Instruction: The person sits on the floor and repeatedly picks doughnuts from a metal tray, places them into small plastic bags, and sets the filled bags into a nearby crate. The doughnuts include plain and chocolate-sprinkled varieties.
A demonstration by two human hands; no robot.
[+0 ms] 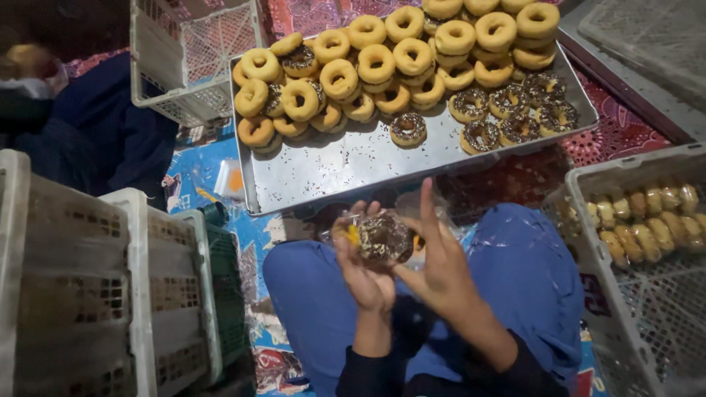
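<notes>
Beyond both hands lies a metal tray (331,173) of doughnuts. The left hand (365,272) cups a chocolate-sprinkled doughnut (384,237) in clear wrap, flat face toward the camera; being round, it shows no long axis. The right hand (440,265), fingers spread open, touches its right edge.

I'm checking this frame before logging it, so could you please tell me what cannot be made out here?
All in the head view:
- How the left hand and right hand grip the wrapped doughnut: blurred, and the clear wrap hides it.
- Lower doughnuts on the metal tray: covered by those stacked above.
- Packed doughnuts in the right crate: cut off by the edge.
</notes>
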